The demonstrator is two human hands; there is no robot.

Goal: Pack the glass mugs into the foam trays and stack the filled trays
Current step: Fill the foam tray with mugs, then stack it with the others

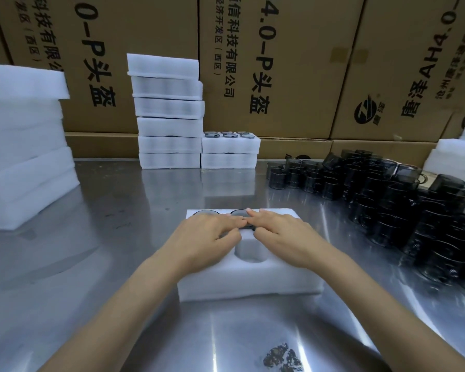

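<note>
A white foam tray lies on the steel table in front of me. My left hand and my right hand both rest on its top, fingers stretched toward the middle, pressing on a dark glass mug seated in a far pocket. Another mug rim shows in the far left pocket. The near middle pocket is empty; the other pockets are hidden under my hands. A big heap of dark glass mugs sits on the right.
A tall stack of filled trays stands at the back centre, with a shorter stack beside it showing mug rims on top. Foam trays are piled at far left and far right. Cardboard boxes wall the back.
</note>
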